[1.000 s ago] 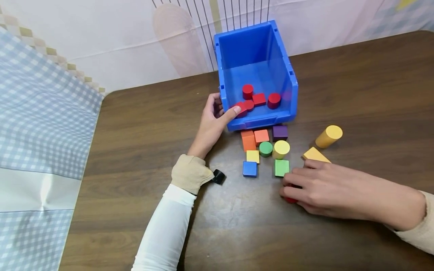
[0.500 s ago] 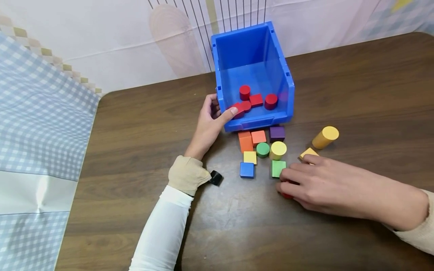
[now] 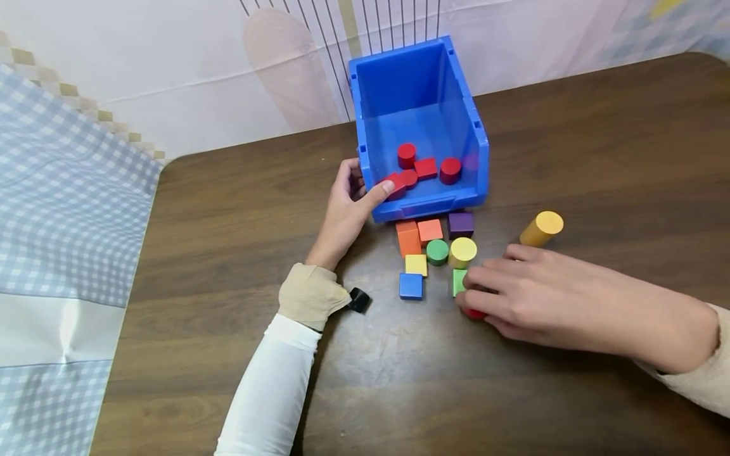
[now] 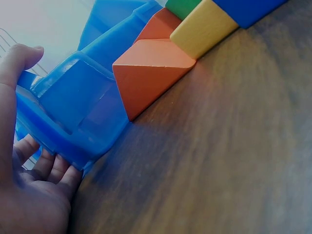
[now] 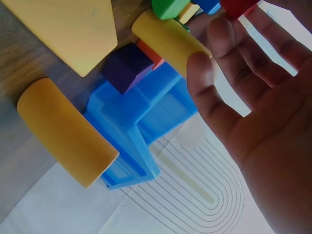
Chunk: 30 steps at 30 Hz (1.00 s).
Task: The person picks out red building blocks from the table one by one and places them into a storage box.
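The blue plastic bin [image 3: 423,206] stands at the back of the table with several red blocks [image 3: 425,168] inside, near its front. My left hand [image 3: 348,209] grips the bin's left front corner, thumb over the rim and fingers along the outer side. Low over the table, my right hand [image 3: 530,297] pinches a red block [image 3: 473,313], mostly hidden under the fingers; its red side [image 5: 239,7] shows by the fingertips in the right wrist view. Those fingers partly cover a light green cube [image 3: 459,282]. A flat yellow block [image 5: 73,34] lies under the right hand, hidden in the head view.
Before the bin sit orange blocks [image 3: 408,239], a purple block [image 3: 461,225], a green cylinder [image 3: 437,252], a yellow cylinder [image 3: 462,253], a yellow cube [image 3: 416,265] and a blue cube [image 3: 411,286]. A taller orange-yellow cylinder [image 3: 542,229] stands to the right. Patterned cloth hangs behind.
My right hand has moved slightly left and farther from me with the red block, now covering part of the green cube and the flat yellow block. My left hand keeps its grip on the bin.
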Tool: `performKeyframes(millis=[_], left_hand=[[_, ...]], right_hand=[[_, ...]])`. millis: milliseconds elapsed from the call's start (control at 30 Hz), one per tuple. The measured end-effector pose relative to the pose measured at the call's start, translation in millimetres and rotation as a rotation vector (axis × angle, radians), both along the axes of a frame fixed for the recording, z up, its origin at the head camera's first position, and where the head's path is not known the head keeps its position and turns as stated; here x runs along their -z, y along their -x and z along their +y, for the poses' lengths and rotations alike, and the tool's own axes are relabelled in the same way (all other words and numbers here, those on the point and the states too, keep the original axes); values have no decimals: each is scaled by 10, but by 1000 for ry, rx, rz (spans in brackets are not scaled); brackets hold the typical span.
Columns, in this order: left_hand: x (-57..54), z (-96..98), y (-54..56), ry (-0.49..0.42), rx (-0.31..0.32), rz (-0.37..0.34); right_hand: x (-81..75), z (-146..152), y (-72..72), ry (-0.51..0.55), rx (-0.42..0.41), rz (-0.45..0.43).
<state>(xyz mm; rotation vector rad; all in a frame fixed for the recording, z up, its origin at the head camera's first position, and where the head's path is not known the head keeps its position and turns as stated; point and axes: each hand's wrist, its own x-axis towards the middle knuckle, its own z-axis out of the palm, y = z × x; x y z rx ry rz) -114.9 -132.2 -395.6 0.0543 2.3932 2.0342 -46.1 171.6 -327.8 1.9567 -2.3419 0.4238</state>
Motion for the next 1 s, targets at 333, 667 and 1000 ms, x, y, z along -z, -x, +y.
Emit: performKeyframes(millis=[333,667,1000], left_hand=[[-15,-45,-8,7,-7,3],[-19,-34,-19,5,-5,-9],[-4,-14,0,5,-1,-9]], right_hand=[[-65,-33,76,-47,19,-6],[-128,-30,111,-96,33,-22],[-195,30,156,-77,65,11]])
